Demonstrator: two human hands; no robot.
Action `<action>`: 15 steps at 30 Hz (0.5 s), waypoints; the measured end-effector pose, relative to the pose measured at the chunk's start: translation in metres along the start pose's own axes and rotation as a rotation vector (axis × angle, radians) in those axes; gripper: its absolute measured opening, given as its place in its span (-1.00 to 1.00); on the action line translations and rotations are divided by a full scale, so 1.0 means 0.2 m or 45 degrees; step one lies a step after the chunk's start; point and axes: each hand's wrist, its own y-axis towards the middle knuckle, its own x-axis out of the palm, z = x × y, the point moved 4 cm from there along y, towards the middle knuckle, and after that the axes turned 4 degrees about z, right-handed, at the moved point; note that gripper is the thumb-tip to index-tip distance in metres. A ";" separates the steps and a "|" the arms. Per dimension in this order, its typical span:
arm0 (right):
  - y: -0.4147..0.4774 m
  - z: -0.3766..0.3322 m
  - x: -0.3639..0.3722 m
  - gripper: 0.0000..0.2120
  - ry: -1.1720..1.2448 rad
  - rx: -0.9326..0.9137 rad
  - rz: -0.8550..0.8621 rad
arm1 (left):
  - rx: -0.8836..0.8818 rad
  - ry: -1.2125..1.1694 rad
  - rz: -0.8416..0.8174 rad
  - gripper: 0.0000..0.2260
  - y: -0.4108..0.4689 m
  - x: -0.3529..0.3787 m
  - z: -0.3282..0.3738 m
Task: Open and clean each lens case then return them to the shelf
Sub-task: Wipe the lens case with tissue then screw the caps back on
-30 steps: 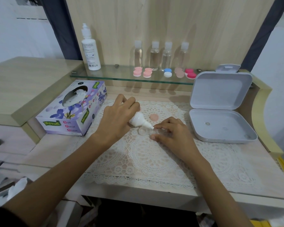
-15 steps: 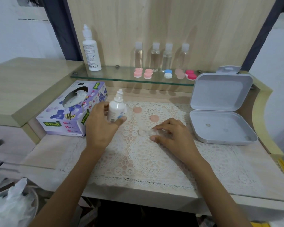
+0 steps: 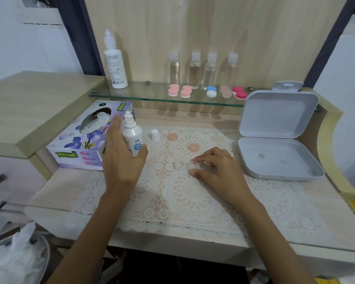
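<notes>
A: The opened lens case [image 3: 184, 165]?
B: Clear, twin cups, both uncapped. It lies flat near the surface's middle, the right hand [image 3: 217, 171] pinching its right cup.
A: Its caps [image 3: 172, 137]?
B: Two pale pink discs, lying flat and apart, nearer the back edge.
A: The solution bottle [image 3: 132, 136]?
B: White, uncapped, upright in the left hand [image 3: 121, 160], toward the left edge.
A: The others?
B: Five capped cases [image 3: 211, 91] in a row on the glass shelf [image 3: 143, 95] — pink, pink, blue-and-white, pale pink, magenta.
</notes>
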 end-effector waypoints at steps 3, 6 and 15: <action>0.00 0.00 0.00 -0.67 -0.008 -0.008 -0.002 | 0.376 0.026 0.236 -0.44 -0.01 -0.07 0.15; 0.00 0.00 0.00 -0.68 -0.015 -0.008 0.006 | 0.818 0.019 0.084 -0.59 -0.05 -0.01 0.31; 0.00 0.00 0.00 -0.67 0.028 -0.001 0.008 | 0.445 0.422 -0.892 -0.56 -0.01 0.43 0.10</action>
